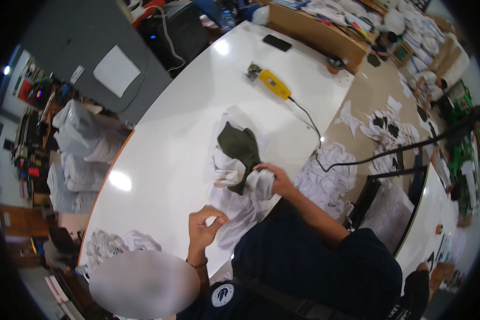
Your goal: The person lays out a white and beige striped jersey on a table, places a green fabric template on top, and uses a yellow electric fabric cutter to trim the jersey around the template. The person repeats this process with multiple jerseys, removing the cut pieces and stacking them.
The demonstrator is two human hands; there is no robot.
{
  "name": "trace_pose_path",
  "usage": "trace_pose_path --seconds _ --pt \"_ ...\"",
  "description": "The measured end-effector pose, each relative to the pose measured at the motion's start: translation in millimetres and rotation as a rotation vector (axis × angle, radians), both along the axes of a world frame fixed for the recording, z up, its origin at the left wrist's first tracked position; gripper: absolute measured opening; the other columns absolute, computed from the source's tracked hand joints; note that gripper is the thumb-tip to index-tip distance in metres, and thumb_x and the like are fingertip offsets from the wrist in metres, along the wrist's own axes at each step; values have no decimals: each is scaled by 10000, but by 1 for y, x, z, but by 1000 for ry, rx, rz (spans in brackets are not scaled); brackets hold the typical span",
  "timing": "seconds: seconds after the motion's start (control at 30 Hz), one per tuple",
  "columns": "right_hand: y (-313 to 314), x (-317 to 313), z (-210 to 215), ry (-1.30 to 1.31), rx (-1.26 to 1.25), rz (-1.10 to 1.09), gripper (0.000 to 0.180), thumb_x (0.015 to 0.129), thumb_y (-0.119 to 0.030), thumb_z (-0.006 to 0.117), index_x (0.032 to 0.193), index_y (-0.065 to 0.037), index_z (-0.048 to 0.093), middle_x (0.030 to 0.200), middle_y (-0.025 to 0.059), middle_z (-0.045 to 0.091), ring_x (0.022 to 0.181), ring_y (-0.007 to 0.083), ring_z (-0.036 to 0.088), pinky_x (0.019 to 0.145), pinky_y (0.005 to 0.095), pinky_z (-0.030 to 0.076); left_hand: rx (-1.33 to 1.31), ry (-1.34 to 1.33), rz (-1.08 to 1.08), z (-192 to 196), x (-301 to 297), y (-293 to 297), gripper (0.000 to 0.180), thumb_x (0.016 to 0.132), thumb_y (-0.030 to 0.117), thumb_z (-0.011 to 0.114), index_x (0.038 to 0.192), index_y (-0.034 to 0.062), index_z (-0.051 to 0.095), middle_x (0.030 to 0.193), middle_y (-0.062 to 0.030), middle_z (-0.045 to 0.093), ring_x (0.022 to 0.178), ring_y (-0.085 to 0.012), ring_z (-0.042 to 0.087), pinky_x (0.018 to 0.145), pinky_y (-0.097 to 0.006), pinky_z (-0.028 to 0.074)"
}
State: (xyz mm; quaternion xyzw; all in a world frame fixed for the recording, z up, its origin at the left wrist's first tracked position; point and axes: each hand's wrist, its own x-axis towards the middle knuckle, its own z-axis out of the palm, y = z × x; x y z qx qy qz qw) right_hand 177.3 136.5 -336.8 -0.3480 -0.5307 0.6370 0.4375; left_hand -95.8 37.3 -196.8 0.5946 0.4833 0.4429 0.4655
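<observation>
The left hand (205, 224) curls, holding what I can't tell; the right hand (274, 180) grasps pale cloth (260, 185) against green cloth (237, 143) on the table (160, 165), where tugging could scatter both; beyond, a snagged cable (327, 169) could drag the yellow tool (273, 84)

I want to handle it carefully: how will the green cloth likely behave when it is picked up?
The green cloth will probably hang floppy, since it lies in soft folds. It is likely light, looking thin. White cloth bunched against it might drag along.
</observation>
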Motion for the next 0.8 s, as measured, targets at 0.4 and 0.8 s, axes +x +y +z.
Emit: trace_pose_path --seconds 0.4,0.8 --pt "119 -6 207 290 411 -270 374 1048 -270 493 1275 2 611 1119 88 674 984 155 662 869 284 543 -152 412 470 -130 6 -97 221 885 149 762 1070 47 697 909 -110 695 692 -226 666 623 -338 524" --pt "147 -18 338 438 766 -233 524 1058 -396 446 1338 28 569 1073 123 700 927 180 686 828 284 560 -46 506 323 -206 26 60 413 916 333 694 1176 15 649 897 -181 689 877 -369 697 752 -494 555"
